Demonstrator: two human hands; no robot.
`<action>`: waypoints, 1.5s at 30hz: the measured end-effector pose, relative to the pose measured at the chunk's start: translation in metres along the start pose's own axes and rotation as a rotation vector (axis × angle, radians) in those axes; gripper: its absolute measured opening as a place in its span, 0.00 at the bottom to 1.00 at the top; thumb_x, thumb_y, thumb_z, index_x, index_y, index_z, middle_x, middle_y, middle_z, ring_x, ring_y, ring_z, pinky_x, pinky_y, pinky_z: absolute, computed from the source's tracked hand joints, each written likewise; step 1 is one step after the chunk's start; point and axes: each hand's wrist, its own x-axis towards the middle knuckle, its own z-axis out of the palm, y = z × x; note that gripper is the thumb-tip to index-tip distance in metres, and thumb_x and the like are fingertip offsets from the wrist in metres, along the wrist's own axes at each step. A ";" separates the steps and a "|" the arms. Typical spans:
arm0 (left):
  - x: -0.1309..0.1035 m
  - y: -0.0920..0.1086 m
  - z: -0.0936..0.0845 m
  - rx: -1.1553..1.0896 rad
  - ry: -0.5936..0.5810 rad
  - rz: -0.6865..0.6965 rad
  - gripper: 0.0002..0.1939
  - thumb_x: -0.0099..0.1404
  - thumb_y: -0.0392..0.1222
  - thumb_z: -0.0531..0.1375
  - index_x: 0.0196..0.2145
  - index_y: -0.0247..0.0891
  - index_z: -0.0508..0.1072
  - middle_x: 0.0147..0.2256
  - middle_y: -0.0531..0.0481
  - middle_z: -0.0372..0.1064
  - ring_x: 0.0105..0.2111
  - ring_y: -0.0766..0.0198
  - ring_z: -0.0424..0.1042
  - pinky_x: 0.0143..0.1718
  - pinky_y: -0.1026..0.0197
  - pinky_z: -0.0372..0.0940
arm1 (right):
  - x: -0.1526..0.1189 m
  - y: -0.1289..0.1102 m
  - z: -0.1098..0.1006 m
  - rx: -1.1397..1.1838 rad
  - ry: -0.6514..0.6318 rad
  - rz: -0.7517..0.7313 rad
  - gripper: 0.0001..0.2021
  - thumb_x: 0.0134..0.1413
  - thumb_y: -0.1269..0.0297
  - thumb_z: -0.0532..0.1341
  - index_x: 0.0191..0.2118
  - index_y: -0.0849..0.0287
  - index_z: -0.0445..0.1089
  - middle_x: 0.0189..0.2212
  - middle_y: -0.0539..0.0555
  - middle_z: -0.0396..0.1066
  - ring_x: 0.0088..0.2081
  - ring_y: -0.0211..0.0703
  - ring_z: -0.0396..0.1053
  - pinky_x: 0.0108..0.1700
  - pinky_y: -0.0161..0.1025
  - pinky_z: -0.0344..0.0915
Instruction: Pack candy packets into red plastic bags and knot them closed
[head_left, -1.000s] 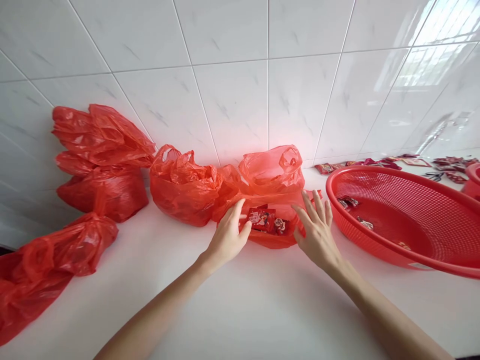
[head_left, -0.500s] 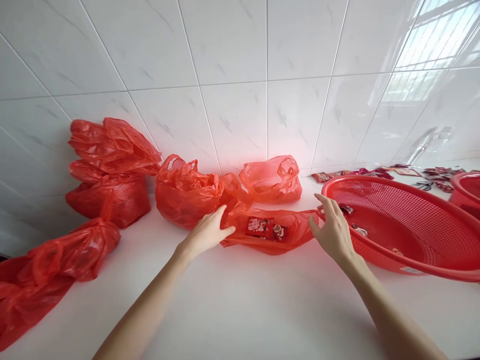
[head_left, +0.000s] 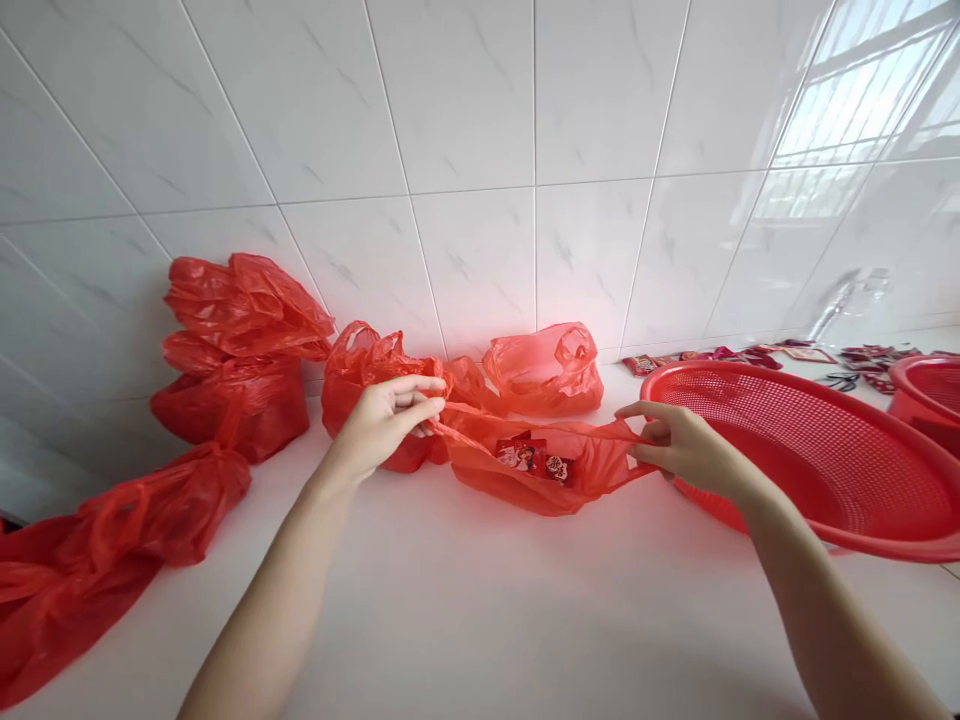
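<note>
A thin red plastic bag (head_left: 540, 490) lies on its side on the white surface, its mouth stretched wide. Inside it show small red candy packets (head_left: 521, 455) with printed wrappers. My left hand (head_left: 394, 420) pinches the bag's left handle between thumb and fingers. At the other end, my right hand (head_left: 675, 445) grips the right handle. Parts of the fingertips on both hands are hidden by the fingers in front and the film.
Filled red bags (head_left: 232, 390) are heaped at the left by the tiled wall. Another red bag (head_left: 547, 365) stands behind the held one. A large red mesh basket (head_left: 757, 460) sits at right, with packets (head_left: 645, 364) and scissors (head_left: 840, 381) behind.
Both hands have closed from a spread pose onto the bag's two handles. The left one moved left; the bag is now pulled outward and its mouth is tauter.
</note>
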 end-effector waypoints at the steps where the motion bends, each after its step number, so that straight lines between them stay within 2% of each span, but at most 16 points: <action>1: 0.001 0.007 0.001 -0.075 0.018 0.019 0.20 0.47 0.47 0.71 0.38 0.37 0.79 0.26 0.52 0.73 0.26 0.64 0.72 0.30 0.62 0.70 | 0.001 -0.005 -0.007 0.163 -0.021 -0.032 0.17 0.52 0.63 0.64 0.49 0.58 0.73 0.19 0.47 0.71 0.19 0.40 0.67 0.23 0.37 0.62; 3: 0.005 0.020 0.003 -0.230 0.075 0.079 0.17 0.44 0.44 0.72 0.34 0.37 0.80 0.29 0.51 0.73 0.29 0.66 0.72 0.30 0.64 0.70 | 0.005 -0.017 -0.020 0.437 0.068 -0.117 0.18 0.50 0.59 0.69 0.47 0.58 0.74 0.21 0.48 0.73 0.20 0.39 0.68 0.23 0.37 0.64; 7: 0.012 0.044 0.009 -0.440 0.240 0.291 0.10 0.45 0.38 0.70 0.29 0.39 0.79 0.30 0.53 0.72 0.30 0.69 0.71 0.30 0.68 0.68 | 0.019 -0.039 -0.040 0.748 0.403 -0.321 0.13 0.45 0.58 0.74 0.35 0.54 0.75 0.26 0.50 0.75 0.25 0.38 0.72 0.28 0.37 0.71; 9: 0.014 0.051 0.015 -0.411 0.267 0.365 0.09 0.47 0.38 0.70 0.29 0.39 0.79 0.29 0.53 0.73 0.30 0.69 0.71 0.30 0.68 0.68 | 0.025 -0.046 -0.043 0.766 0.422 -0.374 0.11 0.45 0.58 0.74 0.31 0.54 0.74 0.27 0.49 0.75 0.27 0.39 0.74 0.31 0.38 0.74; 12: 0.016 0.056 0.022 -0.334 0.218 0.379 0.09 0.48 0.38 0.70 0.29 0.37 0.79 0.29 0.52 0.74 0.30 0.68 0.72 0.32 0.67 0.69 | 0.029 -0.053 -0.044 0.729 0.378 -0.403 0.10 0.48 0.59 0.73 0.31 0.55 0.73 0.29 0.50 0.75 0.30 0.41 0.76 0.35 0.41 0.76; 16: 0.016 0.062 0.027 -0.370 0.289 0.413 0.09 0.48 0.38 0.70 0.30 0.36 0.78 0.28 0.53 0.73 0.28 0.69 0.71 0.30 0.68 0.68 | 0.028 -0.060 -0.043 0.750 0.406 -0.458 0.08 0.50 0.62 0.72 0.32 0.55 0.74 0.30 0.50 0.75 0.32 0.41 0.77 0.39 0.41 0.76; 20: 0.011 0.072 0.038 -0.323 0.109 0.367 0.10 0.51 0.39 0.70 0.32 0.35 0.79 0.27 0.53 0.72 0.27 0.70 0.70 0.28 0.68 0.66 | 0.024 -0.072 -0.040 0.756 0.269 -0.427 0.09 0.47 0.61 0.73 0.32 0.57 0.75 0.30 0.52 0.76 0.33 0.42 0.78 0.42 0.44 0.77; 24: 0.005 0.080 0.057 -0.328 -0.035 0.398 0.09 0.54 0.39 0.70 0.34 0.36 0.79 0.30 0.52 0.74 0.29 0.68 0.71 0.34 0.65 0.68 | 0.022 -0.082 -0.032 0.757 0.202 -0.432 0.12 0.45 0.60 0.74 0.35 0.57 0.77 0.32 0.53 0.79 0.37 0.45 0.78 0.44 0.45 0.77; 30: 0.009 0.078 0.088 -0.152 -0.124 0.460 0.14 0.57 0.42 0.69 0.42 0.39 0.80 0.41 0.47 0.77 0.37 0.62 0.75 0.42 0.60 0.71 | 0.025 -0.086 -0.018 0.698 0.132 -0.442 0.12 0.49 0.62 0.71 0.41 0.57 0.80 0.38 0.55 0.81 0.44 0.48 0.78 0.50 0.47 0.74; 33: 0.012 0.078 0.100 -0.027 -0.144 0.489 0.16 0.58 0.41 0.68 0.45 0.39 0.80 0.42 0.48 0.77 0.38 0.62 0.75 0.42 0.60 0.71 | 0.027 -0.088 -0.011 0.655 0.174 -0.476 0.09 0.50 0.63 0.70 0.40 0.56 0.80 0.38 0.54 0.81 0.44 0.48 0.78 0.50 0.48 0.74; 36: 0.013 0.078 0.107 0.042 -0.168 0.505 0.14 0.59 0.38 0.67 0.44 0.40 0.80 0.40 0.49 0.78 0.36 0.63 0.74 0.41 0.61 0.70 | 0.029 -0.090 -0.005 0.592 0.279 -0.520 0.07 0.51 0.67 0.68 0.39 0.56 0.80 0.35 0.53 0.81 0.41 0.48 0.79 0.47 0.48 0.75; 40: 0.015 0.076 0.110 0.014 -0.191 0.457 0.12 0.60 0.42 0.67 0.42 0.40 0.81 0.40 0.48 0.79 0.35 0.62 0.75 0.39 0.59 0.71 | 0.032 -0.088 0.000 0.458 0.400 -0.565 0.07 0.53 0.70 0.65 0.38 0.54 0.80 0.34 0.52 0.81 0.40 0.47 0.79 0.44 0.47 0.76; 45: 0.020 0.068 0.113 -0.100 -0.266 0.429 0.12 0.61 0.44 0.66 0.42 0.38 0.81 0.38 0.46 0.79 0.39 0.59 0.77 0.42 0.58 0.71 | 0.033 -0.082 0.001 0.335 0.460 -0.624 0.08 0.57 0.69 0.64 0.37 0.52 0.81 0.34 0.50 0.81 0.38 0.45 0.78 0.42 0.44 0.75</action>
